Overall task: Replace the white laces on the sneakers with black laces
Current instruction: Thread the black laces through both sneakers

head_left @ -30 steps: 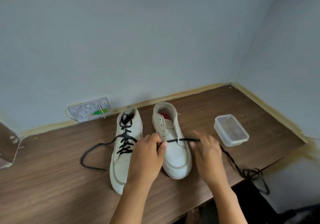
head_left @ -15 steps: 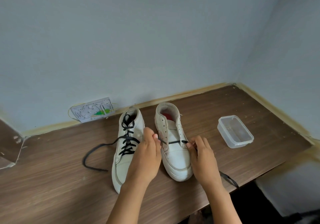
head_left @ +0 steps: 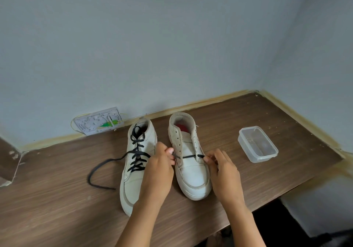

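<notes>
Single head cam, wide-angle, looks forward and down from above the near edge of the wooden table [head_left: 286, 162] into the wall corner, close over both forearms.

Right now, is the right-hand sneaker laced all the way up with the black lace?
No. The right-hand sneaker has only one black lace bar across its lowest eyelets; the eyelets above are bare.

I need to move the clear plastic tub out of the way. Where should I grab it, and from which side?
Pinch a long side wall of the clear tub just under its rim, coming from above. It sits upright, open and lidless near the right hand, so one finger can drop inside and the thumb outside. The tub looks light, so a one-hand pinch should do.
</notes>
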{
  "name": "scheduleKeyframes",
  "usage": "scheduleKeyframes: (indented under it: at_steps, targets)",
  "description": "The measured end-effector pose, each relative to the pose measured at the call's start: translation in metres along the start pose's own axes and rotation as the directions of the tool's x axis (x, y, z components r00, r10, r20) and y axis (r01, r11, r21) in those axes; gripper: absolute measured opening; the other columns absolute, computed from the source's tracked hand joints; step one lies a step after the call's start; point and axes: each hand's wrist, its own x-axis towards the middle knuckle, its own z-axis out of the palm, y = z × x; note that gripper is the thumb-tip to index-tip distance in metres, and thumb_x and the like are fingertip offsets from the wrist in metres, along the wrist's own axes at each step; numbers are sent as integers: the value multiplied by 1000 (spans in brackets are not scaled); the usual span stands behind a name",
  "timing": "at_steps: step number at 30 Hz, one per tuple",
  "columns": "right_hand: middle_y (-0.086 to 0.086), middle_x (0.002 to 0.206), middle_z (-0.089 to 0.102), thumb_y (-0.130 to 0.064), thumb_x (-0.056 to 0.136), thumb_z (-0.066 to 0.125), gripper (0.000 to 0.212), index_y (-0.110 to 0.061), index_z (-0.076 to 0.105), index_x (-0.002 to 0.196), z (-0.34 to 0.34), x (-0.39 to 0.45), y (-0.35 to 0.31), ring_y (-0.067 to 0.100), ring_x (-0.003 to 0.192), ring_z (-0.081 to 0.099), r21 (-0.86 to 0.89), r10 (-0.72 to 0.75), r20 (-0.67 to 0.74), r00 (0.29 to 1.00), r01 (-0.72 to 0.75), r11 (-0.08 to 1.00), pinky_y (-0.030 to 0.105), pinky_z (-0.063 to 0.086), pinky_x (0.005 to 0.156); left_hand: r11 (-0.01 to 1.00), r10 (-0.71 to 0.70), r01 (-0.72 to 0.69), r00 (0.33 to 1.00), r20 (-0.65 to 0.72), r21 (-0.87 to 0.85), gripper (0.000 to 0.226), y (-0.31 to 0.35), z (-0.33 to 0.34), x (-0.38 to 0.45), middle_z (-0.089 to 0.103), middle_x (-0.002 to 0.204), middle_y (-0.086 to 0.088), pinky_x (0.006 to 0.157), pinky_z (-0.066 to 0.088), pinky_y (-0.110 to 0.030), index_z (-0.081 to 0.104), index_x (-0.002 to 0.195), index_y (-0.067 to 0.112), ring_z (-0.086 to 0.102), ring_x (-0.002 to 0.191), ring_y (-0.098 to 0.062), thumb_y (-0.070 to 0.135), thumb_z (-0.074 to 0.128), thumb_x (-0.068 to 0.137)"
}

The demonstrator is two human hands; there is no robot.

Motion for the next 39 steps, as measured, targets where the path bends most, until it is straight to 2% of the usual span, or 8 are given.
scheduleKeyframes:
  at_steps: [5, 9, 16, 22, 25, 28, 33, 39]
  targets:
    - [-17, 93, 60, -22, 98, 55, 8, -29, 56, 93, -2, 3, 6, -4, 90, 55, 48, 14, 56, 998, -17, 999, 16, 41, 72, 979, -94, 98, 995, 35, -178, 13, 5, -4, 2, 65, 94, -4, 66, 46, -15, 38, 101, 15, 67, 86, -10, 18, 27, 104]
    - [-14, 93, 57, -13, 97, 56, 12, -23, 63, 96, -3, 3, 8, -1, 87, 54, 42, 35, 64, 997, -38, 998, 12, 40, 72, 985, -90, 98, 994, 63, -140, 11, 3, -7, 1, 65, 97, -4, 63, 44, -13, 37, 102, 14, 67, 87, -9, 18, 26, 104]
    - [-11, 93, 49, -20, 101, 49, 18, -15, 67, 100, -2, -2, 0, -1, 77, 54, 15, 29, 23, 999, -29, 999, 11, 39, 64, 996, 76, -76, 997, -2, 40, 14, 11, -9, -5, 59, 94, 14, 71, 55, -33, 46, 107, 28, 61, 80, -5, 39, 46, 99]
    - [-13, 92, 48, -20, 98, 56, 11, -17, 66, 93, -1, -2, -9, 0, 81, 55, 63, 9, -62, 998, -5, 998, 7, 40, 65, 999, 29, -29, 1000, -2, 20, 8, 11, -12, 0, 70, 86, 12, 69, 49, -16, 68, 96, 19, 63, 78, -2, 24, 67, 90]
    - [-14, 97, 51, -22, 93, 66, 3, -19, 65, 93, 1, -1, -15, -7, 91, 54, 175, 28, -38, 999, -21, 984, 8, 41, 71, 999, 20, -19, 999, 45, -37, 8, 7, -16, 4, 71, 84, 10, 77, 51, -23, 72, 95, 16, 66, 81, -5, 14, 67, 89]
    - [-14, 101, 53, -32, 86, 73, 19, -24, 62, 99, 5, -2, -19, -8, 92, 51, 239, 113, 70, 991, -127, 963, 5, 40, 73, 1000, 24, -24, 997, 69, 0, 19, 1, -17, 6, 67, 75, 13, 70, 52, -27, 70, 82, 23, 63, 74, -3, 8, 64, 91]
    - [-17, 106, 51, -39, 82, 76, 34, -30, 55, 107, 7, -2, -20, 2, 98, 54, 186, 181, 96, 979, -197, 963, 17, 43, 83, 900, 234, -168, 965, -121, 401, 23, 3, -31, 2, 64, 69, 13, 61, 34, -23, 71, 76, 29, 52, 66, -12, 8, 77, 78]
    - [-18, 105, 49, -46, 87, 68, 28, -35, 50, 105, 8, -3, -27, 2, 88, 48, 3, 195, 70, 978, -196, 981, 37, 39, 93, 919, 188, -21, 902, -390, 393, 16, -13, -61, -3, 68, 79, 3, 69, 44, -40, 69, 87, 20, 57, 75, -31, 5, 69, 84]
